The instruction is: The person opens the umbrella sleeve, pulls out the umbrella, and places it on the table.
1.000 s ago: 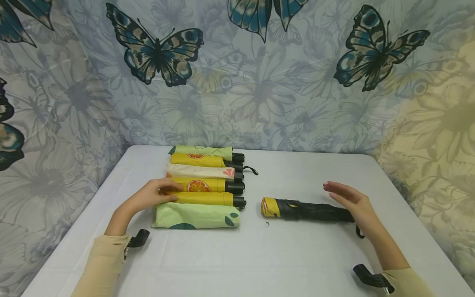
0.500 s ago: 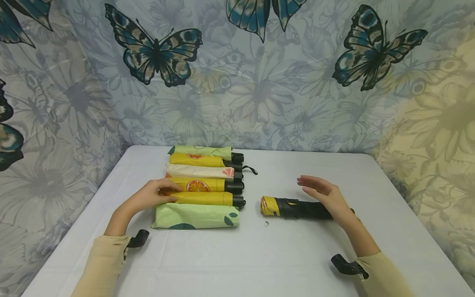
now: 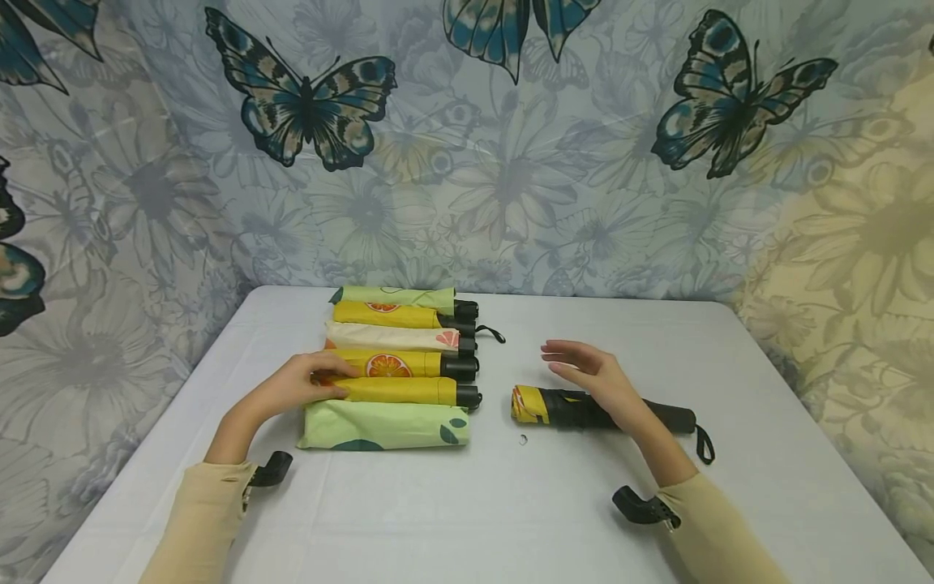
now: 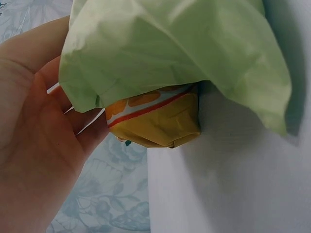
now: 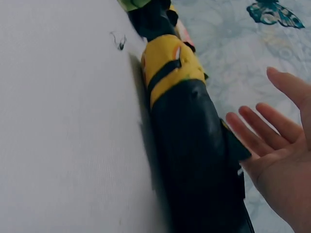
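In the head view my left hand (image 3: 304, 381) rests on the left ends of two yellow folded umbrellas, a plain-looking one (image 3: 401, 391) and one with an orange slice (image 3: 394, 365). The left wrist view shows its fingers beside a yellow umbrella's end (image 4: 155, 121), with the thumb tip hidden behind green cloth. Nearest me in the row is a light green folded umbrella (image 3: 387, 426). On the right lies a black and yellow folded umbrella (image 3: 671, 416) with a wrist loop. My right hand (image 3: 594, 377) hovers over it, fingers extended and holding nothing.
Farther back in the row are a cream umbrella (image 3: 387, 335), another yellow one (image 3: 387, 314) and a green one (image 3: 397, 297). A small ring-like bit (image 3: 523, 440) lies on the white table (image 3: 467, 519). A butterfly-print cloth (image 3: 503, 162) hangs behind.
My right hand has moved left above the black and yellow umbrella, from its handle end towards its yellow end. The left hand and the umbrellas stay in place.
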Tool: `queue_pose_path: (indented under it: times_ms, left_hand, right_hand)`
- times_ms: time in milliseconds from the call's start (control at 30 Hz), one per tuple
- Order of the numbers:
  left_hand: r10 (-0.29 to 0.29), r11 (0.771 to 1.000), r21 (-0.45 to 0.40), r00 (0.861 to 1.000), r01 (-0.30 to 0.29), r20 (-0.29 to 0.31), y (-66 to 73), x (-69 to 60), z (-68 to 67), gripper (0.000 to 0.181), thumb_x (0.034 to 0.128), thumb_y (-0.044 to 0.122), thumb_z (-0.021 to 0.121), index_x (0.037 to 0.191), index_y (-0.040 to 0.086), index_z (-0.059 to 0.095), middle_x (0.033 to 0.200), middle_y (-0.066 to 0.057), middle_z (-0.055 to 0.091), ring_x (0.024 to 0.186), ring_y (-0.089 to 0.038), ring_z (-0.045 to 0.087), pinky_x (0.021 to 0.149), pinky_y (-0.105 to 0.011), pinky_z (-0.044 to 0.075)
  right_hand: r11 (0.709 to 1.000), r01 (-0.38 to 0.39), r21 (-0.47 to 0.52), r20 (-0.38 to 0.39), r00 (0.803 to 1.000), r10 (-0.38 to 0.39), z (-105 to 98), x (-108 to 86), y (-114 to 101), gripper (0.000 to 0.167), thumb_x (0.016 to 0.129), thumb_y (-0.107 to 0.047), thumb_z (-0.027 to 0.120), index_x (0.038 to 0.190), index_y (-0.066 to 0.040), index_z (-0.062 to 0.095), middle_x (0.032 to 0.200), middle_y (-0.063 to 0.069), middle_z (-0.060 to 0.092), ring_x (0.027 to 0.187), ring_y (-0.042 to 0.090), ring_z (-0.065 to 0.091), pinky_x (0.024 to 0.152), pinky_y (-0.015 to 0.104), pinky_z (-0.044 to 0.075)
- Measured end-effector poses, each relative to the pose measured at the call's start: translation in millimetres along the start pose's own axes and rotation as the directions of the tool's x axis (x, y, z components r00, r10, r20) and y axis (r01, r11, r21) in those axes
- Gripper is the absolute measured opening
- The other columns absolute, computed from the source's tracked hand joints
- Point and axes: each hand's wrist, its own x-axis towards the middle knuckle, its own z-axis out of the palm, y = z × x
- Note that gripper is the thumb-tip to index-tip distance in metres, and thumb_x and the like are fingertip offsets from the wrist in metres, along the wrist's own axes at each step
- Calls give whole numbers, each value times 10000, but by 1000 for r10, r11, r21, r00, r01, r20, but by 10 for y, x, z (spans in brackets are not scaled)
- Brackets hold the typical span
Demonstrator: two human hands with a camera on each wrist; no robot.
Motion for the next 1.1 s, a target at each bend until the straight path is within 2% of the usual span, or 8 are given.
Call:
queue_pose_path:
  times_ms: [67, 167, 400, 600, 833, 1100]
  left_hand:
    - [-1, 1000, 0, 1000, 1, -1, 2, 1, 2, 322, 861, 236, 746, 1167, 144, 711, 1180, -73, 697, 1047, -225, 633, 838, -225, 539]
    - [0, 1000, 0, 1000, 0, -3, 6, 5, 5, 317, 859, 234, 748, 1162, 148, 713, 1179, -70, 698, 1043, -214, 634, 831, -216, 538]
    - [-1, 1000, 1, 1000, 1, 2, 5, 12, 8, 316, 861, 233, 747, 1162, 143, 714, 1178, -75, 698, 1021, -201, 630, 803, -206, 527]
    - [-3, 1000, 5, 1000, 3, 0, 14, 1, 8, 320, 861, 235, 746, 1166, 142, 712, 1176, -72, 699, 1021, -201, 629, 800, -208, 524]
    - [-1, 1000, 14, 1000, 1, 3, 19, 4, 5, 322, 861, 228, 747, 1168, 136, 711, 1169, -74, 702, 994, -190, 625, 783, -208, 521]
    - [-3, 1000, 18, 1000, 3, 8, 16, 5, 5, 319, 859, 232, 749, 1162, 141, 714, 1163, -72, 706, 972, -164, 619, 771, -206, 517]
  right_hand:
    - [1000, -1, 4, 14, 1000, 1, 60, 33, -27, 520, 919, -415, 661, 1377, -200, 544, 1384, 28, 589, 1302, 221, 544, 1097, 415, 459]
    - [1000, -4, 13, 35, 999, 3, 149, 74, -65, 519, 909, -424, 669, 1368, -212, 550, 1379, 18, 592, 1292, 228, 557, 1093, 457, 457]
    - [999, -10, 45, 91, 996, 6, 327, 148, -138, 498, 912, -390, 676, 1358, -203, 557, 1376, 34, 593, 1262, 238, 585, 1073, 424, 481]
    - [999, -4, 46, 131, 991, -2, 452, 247, -163, 537, 914, -382, 676, 1367, -120, 554, 1369, 44, 601, 1265, 244, 584, 1068, 420, 486]
    - [998, -1, 58, 176, 984, -9, 567, 319, -215, 446, 915, -327, 688, 1308, -131, 608, 1336, 104, 625, 1243, 249, 600, 1037, 390, 512]
    - [998, 36, 52, 230, 972, -47, 692, 361, -247, 387, 935, -209, 669, 1285, -50, 620, 1294, 146, 643, 1223, 289, 606, 977, 344, 549]
